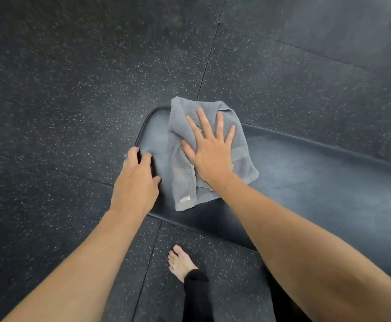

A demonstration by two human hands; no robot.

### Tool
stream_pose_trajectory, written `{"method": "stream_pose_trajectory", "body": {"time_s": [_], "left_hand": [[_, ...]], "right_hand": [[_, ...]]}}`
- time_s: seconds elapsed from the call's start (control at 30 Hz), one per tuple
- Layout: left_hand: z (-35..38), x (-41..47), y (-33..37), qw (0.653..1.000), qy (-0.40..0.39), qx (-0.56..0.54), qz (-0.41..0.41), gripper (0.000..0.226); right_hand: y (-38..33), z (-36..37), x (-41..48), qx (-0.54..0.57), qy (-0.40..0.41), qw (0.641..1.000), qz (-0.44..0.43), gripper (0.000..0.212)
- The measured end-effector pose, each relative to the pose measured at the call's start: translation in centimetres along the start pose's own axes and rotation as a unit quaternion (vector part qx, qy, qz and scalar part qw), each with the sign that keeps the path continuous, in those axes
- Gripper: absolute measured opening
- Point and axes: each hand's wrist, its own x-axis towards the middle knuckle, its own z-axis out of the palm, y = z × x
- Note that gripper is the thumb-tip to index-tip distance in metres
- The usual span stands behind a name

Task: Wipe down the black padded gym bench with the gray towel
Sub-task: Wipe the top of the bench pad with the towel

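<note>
While the left hand grips the bench end, fingers curled, the right hand presses the gray towel flat, fingers spread.

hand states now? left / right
Left hand: fingers curled over the end edge of the black padded gym bench.
Right hand: open, flat on the crumpled gray towel.
</note>
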Motion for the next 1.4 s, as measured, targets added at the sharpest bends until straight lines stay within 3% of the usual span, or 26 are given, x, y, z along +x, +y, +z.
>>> {"method": "stream_pose_trajectory", "body": {"time_s": [0.13,0.27,0.4,0.5,0.63,0.87,1.07,1.2,1.3,1.4], "left_hand": [[1.0,-0.7,2.7,0.996,-0.051,0.05,-0.054,0.085],[3.4,-1.2,9.0,0.996,-0.082,0.038,0.001,0.093],[5.6,-0.4,14.1,0.986,-0.167,0.006,-0.004,0.1],[6.8,0.0,14.2,0.972,-0.232,0.029,-0.012,0.127],[8.3,-0.6,14.3,0.976,-0.207,0.058,-0.023,0.153],[9.1,-1.2,15.2,0.981,-0.172,0.08,-0.04,0.155],[9.2,-1.3,15.6,0.981,-0.162,0.095,-0.049,0.155],[9.6,-1.5,15.9,0.981,-0.159,0.103,-0.052,0.154],[9.6,-1.6,16.1,0.981,-0.152,0.11,-0.057,0.153],[9.5,-2.0,17.4,0.979,-0.152,0.111,-0.08,0.151]], "right_hand": [[8.9,-1.4,-3.4,0.025,0.012,0.994,0.104,0.068],[13.0,-1.8,-9.4,0.028,0.02,0.988,0.15,0.067],[10.2,0.2,-18.1,-0.005,-0.003,0.995,0.099,0.074],[9.6,1.8,-23.7,-0.048,-0.026,0.998,0.019,0.08],[15.3,1.0,-25.5,-0.066,-0.02,0.998,-0.003,0.077],[24.0,-1.5,-27.7,0.031,0.015,0.986,0.165,0.07],[23.4,-1.3,-26.1,0.031,0.024,0.983,0.181,0.066],[23.0,-2.3,-19.0,0.046,0.053,0.977,0.201,0.068],[23.5,-3.5,-12.7,0.055,0.048,0.983,0.169,0.079],[25.6,-4.2,-10.3,0.023,0.043,0.993,0.11,0.074]]}}
